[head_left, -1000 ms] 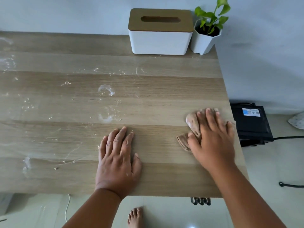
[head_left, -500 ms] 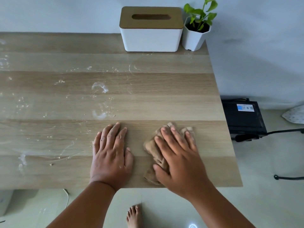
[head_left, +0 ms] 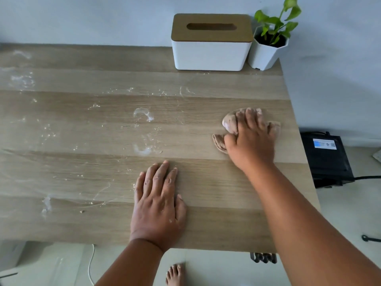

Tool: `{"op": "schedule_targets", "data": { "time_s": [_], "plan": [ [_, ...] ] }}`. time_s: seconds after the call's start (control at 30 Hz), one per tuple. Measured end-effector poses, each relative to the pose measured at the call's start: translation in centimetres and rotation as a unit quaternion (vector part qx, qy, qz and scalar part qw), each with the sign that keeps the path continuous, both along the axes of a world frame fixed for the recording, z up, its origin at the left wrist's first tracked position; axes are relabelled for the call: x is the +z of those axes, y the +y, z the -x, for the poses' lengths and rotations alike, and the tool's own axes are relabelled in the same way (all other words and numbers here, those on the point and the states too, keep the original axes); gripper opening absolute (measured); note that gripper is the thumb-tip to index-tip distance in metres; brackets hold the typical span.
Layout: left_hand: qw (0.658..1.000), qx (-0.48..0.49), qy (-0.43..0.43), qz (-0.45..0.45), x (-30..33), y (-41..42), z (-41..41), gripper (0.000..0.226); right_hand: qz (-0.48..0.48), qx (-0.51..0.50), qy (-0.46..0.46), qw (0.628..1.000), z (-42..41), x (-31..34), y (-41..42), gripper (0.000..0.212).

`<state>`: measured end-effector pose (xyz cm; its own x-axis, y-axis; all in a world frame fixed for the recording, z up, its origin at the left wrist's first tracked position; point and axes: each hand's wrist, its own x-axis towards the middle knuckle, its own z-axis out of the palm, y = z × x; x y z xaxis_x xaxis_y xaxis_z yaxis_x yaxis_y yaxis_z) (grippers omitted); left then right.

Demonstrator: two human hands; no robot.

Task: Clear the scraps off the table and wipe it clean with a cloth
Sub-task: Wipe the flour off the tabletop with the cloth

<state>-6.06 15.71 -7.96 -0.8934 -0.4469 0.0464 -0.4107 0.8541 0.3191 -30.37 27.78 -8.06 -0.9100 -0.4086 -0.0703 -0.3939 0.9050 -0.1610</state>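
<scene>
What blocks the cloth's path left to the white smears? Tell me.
Nothing visible. The cloth under the right hand has bare table leftward to the smears; the left hand rests nearer the front edge.

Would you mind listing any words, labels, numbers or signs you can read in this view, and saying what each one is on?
Nothing here can be read.
Sticker on the black box on the floor to the right of the table: white with a blue patch and a code-like square, print too small and blurred to read.
Tissue box, plant pot and cloth: no text visible.
</scene>
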Motion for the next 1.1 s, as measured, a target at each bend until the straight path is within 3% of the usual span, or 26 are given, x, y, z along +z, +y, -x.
{"op": "schedule_targets", "data": {
  "time_s": [0.17, 0.33, 0.5, 0.6, 0.7, 0.9, 1.1],
  "plan": [
    [1.0, -0.002, 0.0, 0.001, -0.1, -0.1, 0.1, 0.064, 0.025, 0.015, -0.017, 0.999, 4.0, 0.4, -8.5, 0.075],
    [1.0, -0.003, -0.008, 0.006, -0.3, -0.2, 0.0, 0.064, 0.012, 0.151, -0.03, 0.988, 2.9, 0.4, -13.2, 0.073],
    [1.0, -0.003, 0.001, 0.008, -0.4, -0.2, 0.1, 0.065, 0.01, 0.297, -0.023, 0.954, -0.5, 0.6, -10.4, 0.075],
    [1.0, -0.006, 0.012, 0.01, -0.6, -0.2, 0.0, 0.065, 0.022, 0.335, -0.012, 0.942, -2.0, 0.5, -6.1, 0.073],
    [1.0, -0.006, 0.013, 0.013, -0.7, -0.3, 0.0, 0.065, 0.024, 0.283, 0.01, 0.959, -1.9, 0.0, -1.0, 0.07],
    [1.0, -0.001, 0.008, 0.008, -0.7, -0.2, 0.0, 0.064, 0.018, 0.056, 0.029, 0.998, -2.8, -0.2, 2.1, 0.073],
    [1.0, 0.0, 0.012, 0.005, -0.5, -0.1, 0.0, 0.063, 0.016, 0.072, 0.009, 0.997, -6.3, -0.1, -0.3, 0.074]
  ]
}}
